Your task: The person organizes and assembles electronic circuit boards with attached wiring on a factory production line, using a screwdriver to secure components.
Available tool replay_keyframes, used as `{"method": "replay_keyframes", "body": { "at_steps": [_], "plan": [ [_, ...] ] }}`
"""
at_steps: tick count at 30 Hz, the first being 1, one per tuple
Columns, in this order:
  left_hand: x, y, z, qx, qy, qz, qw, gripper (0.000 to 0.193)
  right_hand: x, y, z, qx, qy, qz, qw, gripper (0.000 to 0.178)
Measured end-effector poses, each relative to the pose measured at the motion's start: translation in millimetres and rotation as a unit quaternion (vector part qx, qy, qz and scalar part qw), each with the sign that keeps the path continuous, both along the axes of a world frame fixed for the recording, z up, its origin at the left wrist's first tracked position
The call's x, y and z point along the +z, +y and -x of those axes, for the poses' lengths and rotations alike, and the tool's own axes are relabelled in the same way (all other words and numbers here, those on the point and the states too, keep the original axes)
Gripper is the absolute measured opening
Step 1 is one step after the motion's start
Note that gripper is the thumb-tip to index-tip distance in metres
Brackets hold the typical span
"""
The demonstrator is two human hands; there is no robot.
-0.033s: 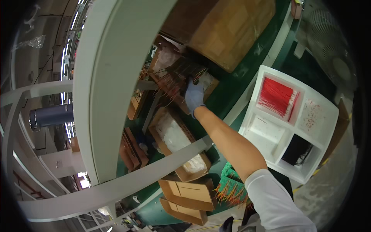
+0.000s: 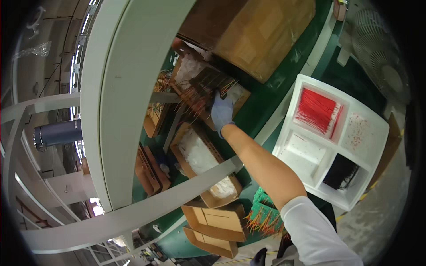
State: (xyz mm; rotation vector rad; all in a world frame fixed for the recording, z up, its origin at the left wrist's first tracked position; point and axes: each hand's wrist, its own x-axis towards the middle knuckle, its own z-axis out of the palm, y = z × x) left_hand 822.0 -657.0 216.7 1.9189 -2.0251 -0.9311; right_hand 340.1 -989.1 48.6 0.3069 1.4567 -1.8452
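Over a cardboard box [image 2: 242,102], orange wires [image 2: 191,98] lie just before my gloved right hand [image 2: 222,108]; how open it is and what it holds, I cannot tell.

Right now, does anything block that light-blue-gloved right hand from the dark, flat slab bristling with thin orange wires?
Nothing visible does: the right hand reaches over the open brown cardboard box, and its dark-tipped fingers are at the edge of the dark, flat slab. Whether they grip it is unclear.

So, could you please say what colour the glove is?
The glove looks pale greyish blue, clearest in the head view.
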Motion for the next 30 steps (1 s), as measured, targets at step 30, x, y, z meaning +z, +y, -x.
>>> {"method": "replay_keyframes", "body": {
  "at_steps": [30],
  "plan": [
    [-20,39,270,-0.176,0.597,-0.237,0.746,0.046,174,491,1,0.077,0.813,-0.195,0.543,0.052]
  ]
}}
